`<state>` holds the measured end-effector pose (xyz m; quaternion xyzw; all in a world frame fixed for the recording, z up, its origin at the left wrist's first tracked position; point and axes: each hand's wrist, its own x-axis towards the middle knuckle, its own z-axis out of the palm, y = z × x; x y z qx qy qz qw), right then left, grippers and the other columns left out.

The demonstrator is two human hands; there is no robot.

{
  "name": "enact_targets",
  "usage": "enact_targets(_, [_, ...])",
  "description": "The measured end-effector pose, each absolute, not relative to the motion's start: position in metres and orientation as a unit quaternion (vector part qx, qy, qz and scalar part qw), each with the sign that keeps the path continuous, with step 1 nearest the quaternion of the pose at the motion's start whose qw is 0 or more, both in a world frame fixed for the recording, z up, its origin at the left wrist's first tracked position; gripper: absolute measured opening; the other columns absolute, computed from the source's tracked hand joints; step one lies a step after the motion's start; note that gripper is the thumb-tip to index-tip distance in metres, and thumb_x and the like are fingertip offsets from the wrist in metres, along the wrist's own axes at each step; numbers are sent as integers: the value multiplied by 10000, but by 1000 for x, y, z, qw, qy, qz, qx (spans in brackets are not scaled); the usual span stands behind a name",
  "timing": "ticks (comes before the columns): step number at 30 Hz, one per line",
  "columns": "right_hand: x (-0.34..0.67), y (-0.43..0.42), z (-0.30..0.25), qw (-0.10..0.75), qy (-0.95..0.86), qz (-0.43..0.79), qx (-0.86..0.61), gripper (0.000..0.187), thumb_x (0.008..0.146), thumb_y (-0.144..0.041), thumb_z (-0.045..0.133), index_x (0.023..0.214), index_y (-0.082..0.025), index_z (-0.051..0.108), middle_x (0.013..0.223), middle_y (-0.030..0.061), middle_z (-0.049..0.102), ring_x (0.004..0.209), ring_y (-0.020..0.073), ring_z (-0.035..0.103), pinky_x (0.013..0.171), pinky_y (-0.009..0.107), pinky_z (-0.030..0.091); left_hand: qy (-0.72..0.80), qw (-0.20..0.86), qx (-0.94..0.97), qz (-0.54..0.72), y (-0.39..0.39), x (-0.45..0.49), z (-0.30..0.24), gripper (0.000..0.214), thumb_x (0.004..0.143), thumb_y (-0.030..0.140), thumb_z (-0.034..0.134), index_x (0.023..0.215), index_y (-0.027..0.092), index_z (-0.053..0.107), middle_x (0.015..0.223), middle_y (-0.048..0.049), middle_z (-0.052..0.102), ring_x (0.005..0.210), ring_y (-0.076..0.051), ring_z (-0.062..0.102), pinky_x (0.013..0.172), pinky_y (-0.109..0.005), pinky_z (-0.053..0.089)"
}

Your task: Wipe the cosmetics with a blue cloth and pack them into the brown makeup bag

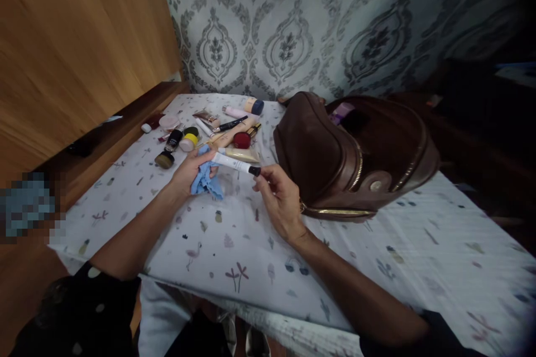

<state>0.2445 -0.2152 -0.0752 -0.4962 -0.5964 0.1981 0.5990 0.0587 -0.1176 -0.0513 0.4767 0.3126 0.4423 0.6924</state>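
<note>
My left hand [190, 172] is closed around a crumpled blue cloth [206, 179], which wraps the rear end of a white tube with a black cap [234, 164]. My right hand [280, 196] pinches the black cap end of that tube between thumb and fingertips. The tube lies level between both hands, just above the patterned white sheet [234, 245].
A brown leather bag [352, 150] with gold zips lies unzipped right of my hands. Several cosmetics sit behind my hands: bottles, a red pot [242, 140], a beige tube [238, 154], a pink compact [169, 121]. A wooden headboard [75, 56] rises at left.
</note>
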Motion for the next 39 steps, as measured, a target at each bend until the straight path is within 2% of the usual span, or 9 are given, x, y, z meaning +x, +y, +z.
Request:
enact_targets(3, [243,-215,-75,619,-577,217,-486,221,866,-286,626,1069,-227,560,802,-23,590,682,126,576,561,245,454,311,690,472,452,-117,59,-51,278,697,294,773,765,170,534,499,59,504,393,-66,458,377,-162,362])
enact_targets(5, [243,-215,-75,624,-579,218,-477,256,870,-290,629,1113,-230,572,828,-14,596,715,132,588,590,255,476,312,690,465,458,-117,59,-51,289,681,277,787,780,171,538,508,61,505,398,-64,458,379,-162,361])
enact_targets(9, [242,-218,-73,613,-580,233,-484,142,894,-310,604,1002,-218,598,725,-38,560,621,112,552,579,254,465,311,686,464,466,-115,60,-54,300,661,269,806,784,170,552,534,60,516,413,-66,472,383,-169,369])
enact_targets(12, [240,-220,-72,605,-564,264,-496,151,907,-347,594,969,-215,554,646,-66,517,534,94,496,513,232,413,308,676,471,476,-114,60,-58,285,666,278,805,776,165,567,543,62,508,426,-68,478,385,-173,373])
enact_targets(18, [237,-221,-73,626,-542,321,-460,196,933,-394,569,976,-214,503,715,-43,563,584,99,550,529,231,419,306,661,498,471,-117,61,-56,274,700,319,794,788,178,576,537,60,517,426,-76,478,404,-183,380])
enact_targets(23, [238,-218,-71,651,-506,367,-430,247,910,-433,595,929,-215,480,677,-51,565,544,93,541,468,211,388,317,636,535,456,-120,58,-54,274,752,387,772,809,190,591,549,45,547,441,-87,502,400,-176,376])
enact_targets(33, [240,-211,-75,677,-436,415,-423,269,865,-419,639,925,-205,487,665,-51,606,525,90,561,446,193,401,332,614,564,442,-123,63,-52,362,713,468,782,813,189,573,540,45,560,431,-98,491,397,-179,391])
enact_targets(36, [243,-206,-78,689,-416,406,-433,286,847,-431,653,919,-206,493,682,-43,602,538,95,565,435,193,391,382,530,605,455,-123,62,-52,308,768,457,734,796,188,587,594,38,549,494,-108,499,460,-192,411])
enact_targets(39, [245,-205,-80,693,-423,378,-445,273,852,-427,641,909,-212,484,673,-48,580,534,99,557,427,193,375,423,320,677,510,-132,63,-51,155,829,346,682,861,200,641,735,1,598,704,-157,578,645,-220,469])
